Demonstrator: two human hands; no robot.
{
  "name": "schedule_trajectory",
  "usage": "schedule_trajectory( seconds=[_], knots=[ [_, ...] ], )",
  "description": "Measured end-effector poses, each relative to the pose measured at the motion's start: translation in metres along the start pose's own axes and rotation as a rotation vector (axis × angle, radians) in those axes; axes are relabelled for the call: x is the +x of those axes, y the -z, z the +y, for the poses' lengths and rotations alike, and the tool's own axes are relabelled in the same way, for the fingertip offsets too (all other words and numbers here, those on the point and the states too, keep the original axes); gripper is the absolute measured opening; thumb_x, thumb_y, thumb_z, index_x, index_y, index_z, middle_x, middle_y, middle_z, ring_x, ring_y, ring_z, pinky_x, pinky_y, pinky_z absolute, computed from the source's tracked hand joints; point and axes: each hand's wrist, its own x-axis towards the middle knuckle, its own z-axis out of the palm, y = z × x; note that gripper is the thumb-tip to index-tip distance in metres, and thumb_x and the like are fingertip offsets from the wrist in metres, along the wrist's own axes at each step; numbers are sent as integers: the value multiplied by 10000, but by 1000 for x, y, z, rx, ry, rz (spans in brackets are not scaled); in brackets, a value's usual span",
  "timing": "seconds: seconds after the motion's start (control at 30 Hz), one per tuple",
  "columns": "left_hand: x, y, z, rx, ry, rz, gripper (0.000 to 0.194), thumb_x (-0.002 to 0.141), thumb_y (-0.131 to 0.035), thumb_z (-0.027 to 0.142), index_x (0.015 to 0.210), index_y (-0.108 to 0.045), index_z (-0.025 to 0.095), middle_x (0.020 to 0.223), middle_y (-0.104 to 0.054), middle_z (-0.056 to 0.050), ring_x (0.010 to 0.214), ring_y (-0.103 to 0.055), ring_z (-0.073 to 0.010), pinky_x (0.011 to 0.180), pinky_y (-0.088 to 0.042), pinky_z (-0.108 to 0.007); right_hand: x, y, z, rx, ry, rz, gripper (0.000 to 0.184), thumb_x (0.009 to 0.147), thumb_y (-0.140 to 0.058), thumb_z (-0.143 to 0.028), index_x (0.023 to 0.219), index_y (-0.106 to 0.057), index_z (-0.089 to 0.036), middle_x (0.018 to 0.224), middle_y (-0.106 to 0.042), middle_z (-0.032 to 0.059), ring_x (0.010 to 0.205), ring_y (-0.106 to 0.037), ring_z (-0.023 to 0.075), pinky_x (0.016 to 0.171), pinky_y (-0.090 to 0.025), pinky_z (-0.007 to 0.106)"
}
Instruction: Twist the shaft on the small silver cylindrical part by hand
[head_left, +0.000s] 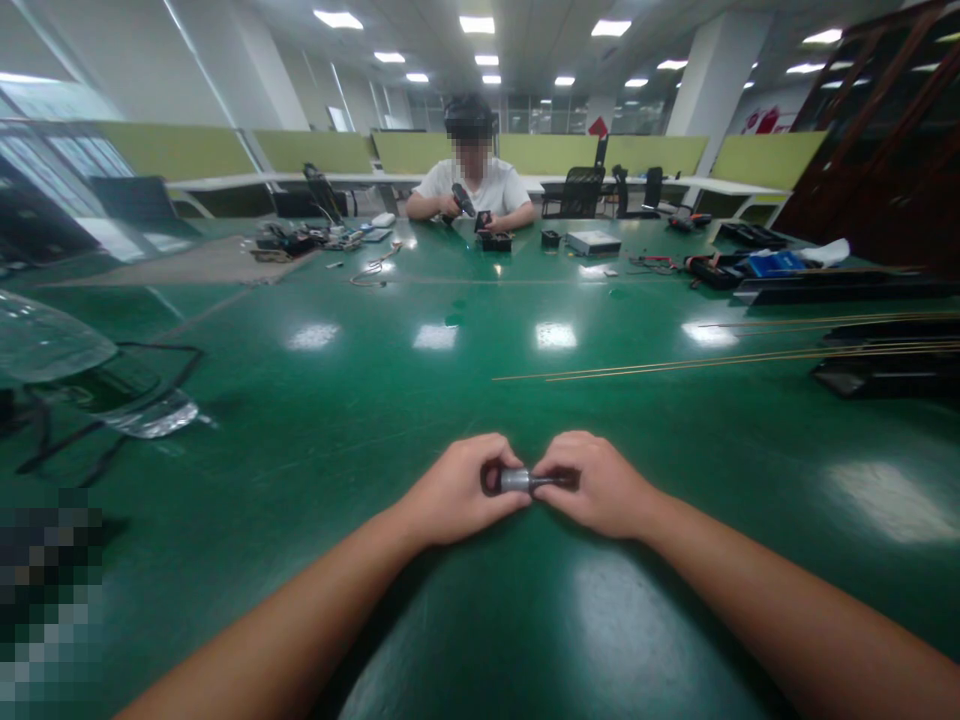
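Observation:
Between my two hands is a small silver metal cylinder with a thin dark rod at its right end, held roughly level over the green tabletop. My left hand is closed around the cylinder's left end, thumb and forefinger curled on it. On the other side, the fingers of my right hand pinch the dark rod. The two hands nearly meet at the middle of the piece. Its exact kind is not clear, and its ends are partly covered by my fingers.
Thin brass-coloured rods and black trays lie to the right. A clear plastic bottle and black cable are at the left. Across the green table, a person holds a power drill over small black parts.

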Motion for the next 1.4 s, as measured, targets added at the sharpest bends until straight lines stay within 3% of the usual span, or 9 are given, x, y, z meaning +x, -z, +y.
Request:
schedule_trajectory(
  seconds=[1.4],
  knots=[
    [-1, 0, -1, 17, 25, -15, 193, 803, -710, 311, 876, -609, 163, 774, -578, 6, 691, -542, -142, 628, -402, -243, -4, 18, 5, -37, -36, -52, 56, 742, -723, -160, 785, -697, -183, 720, -662, 4, 722, -585, 160, 771, -410, 317]
  ],
)
